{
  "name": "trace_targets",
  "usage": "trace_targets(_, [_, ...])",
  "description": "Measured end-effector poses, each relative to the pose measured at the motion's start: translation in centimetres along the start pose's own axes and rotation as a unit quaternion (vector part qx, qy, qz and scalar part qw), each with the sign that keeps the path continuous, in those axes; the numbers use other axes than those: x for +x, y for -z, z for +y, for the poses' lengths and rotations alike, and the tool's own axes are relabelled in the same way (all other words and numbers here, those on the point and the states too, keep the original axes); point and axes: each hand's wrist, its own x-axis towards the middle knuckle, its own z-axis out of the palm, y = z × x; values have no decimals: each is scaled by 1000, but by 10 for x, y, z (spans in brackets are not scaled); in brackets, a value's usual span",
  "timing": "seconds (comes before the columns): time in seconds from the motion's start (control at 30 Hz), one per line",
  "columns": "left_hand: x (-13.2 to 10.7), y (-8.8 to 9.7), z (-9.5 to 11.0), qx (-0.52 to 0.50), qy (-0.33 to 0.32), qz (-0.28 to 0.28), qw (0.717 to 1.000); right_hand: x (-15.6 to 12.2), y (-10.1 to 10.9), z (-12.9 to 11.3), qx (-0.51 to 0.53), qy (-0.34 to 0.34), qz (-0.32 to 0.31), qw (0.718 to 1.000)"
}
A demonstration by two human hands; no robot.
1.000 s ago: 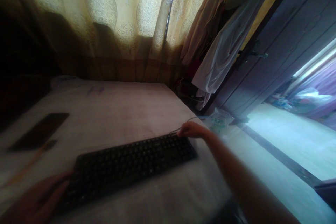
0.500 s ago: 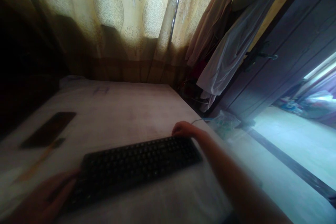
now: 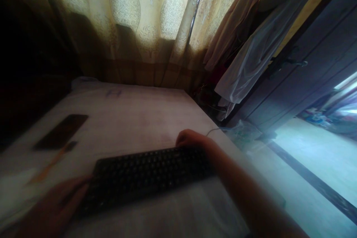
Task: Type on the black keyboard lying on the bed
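Note:
A black computer keyboard lies at a slant on the pale, cloth-covered surface. At its left end, my left hand is closed on the edge, thumb towards the keys, blurred. My right hand is at the far edge near the right end, with its fingers curled. Whatever those fingers may hold is hidden. My right forearm crosses over the keyboard's right end. A thin cable runs from behind my right hand towards the surface's right edge.
On the left lie a dark flat rectangular object and an orange stick-like item with a dark end. Patterned curtains hang behind. Hanging clothes, a door and a clear plastic bag are on the right.
My right hand has slid left along the keyboard's far edge. My left hand keeps its hold on the left end. The whole view has shifted slightly.

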Motion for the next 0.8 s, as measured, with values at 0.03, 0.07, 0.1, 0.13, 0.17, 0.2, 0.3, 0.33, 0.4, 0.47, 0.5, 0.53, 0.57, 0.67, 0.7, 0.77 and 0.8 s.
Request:
trace_targets(0.03, [0, 1, 1, -23, 2, -21, 1000, 2, -1, -4, 1, 4, -2, 1000])
trace_targets(0.07, [0, 2, 3, -45, 6, -40, 998, 4, -2, -8, 2, 8, -4, 1000])
trace_targets(0.1, [1, 4, 6, -56, 14, -48, 997, 7, -3, -12, 3, 12, -6, 1000])
trace_targets(0.13, [1, 6, 10, -59, 20, -53, 997, 9, -5, -16, 4, 16, -9, 1000])
trace_targets(0.17, [1, 8, 14, -58, 27, -54, 997, 12, -7, -20, 4, 20, -12, 1000])
trace_targets(0.2, [2, 11, 18, -54, 33, -53, 997, 15, -8, -24, 4, 24, -15, 1000])
trace_targets(0.3, [2, 18, 31, -39, 31, -56, 997, 21, -13, -35, 12, 34, -24, 999])
trace_targets(0.33, [2, 20, 35, -35, 25, -59, 997, 23, -14, -39, 16, 37, -26, 999])
trace_targets(0.4, [2, 22, 40, -31, 11, -62, 998, 26, -16, -46, 22, 42, -33, 998])
trace_targets(0.47, [1, 23, 42, -32, -2, -56, 998, 29, -18, -54, 23, 49, -39, 998])
trace_targets(0.5, [1, 23, 42, -33, -6, -51, 998, 31, -19, -58, 23, 53, -42, 997])
trace_targets(0.53, [0, 23, 42, -33, -10, -47, 998, 33, -20, -62, 23, 58, -46, 997])
trace_targets(0.57, [0, 23, 42, -32, -13, -43, 998, 34, -21, -66, 23, 62, -49, 997])
trace_targets(0.67, [-3, 23, 40, -29, -19, -38, 999, 41, -25, -79, 20, 72, -56, 996])
trace_targets(0.7, [-3, 23, 40, -29, -22, -35, 999, 43, -27, -83, 17, 76, -58, 995])
trace_targets(0.77, [-5, 23, 41, -34, -28, -30, 999, 48, -30, -91, 13, 83, -59, 995])
trace_targets(0.8, [-5, 23, 42, -37, -31, -29, 998, 50, -32, -96, 11, 87, -59, 994])
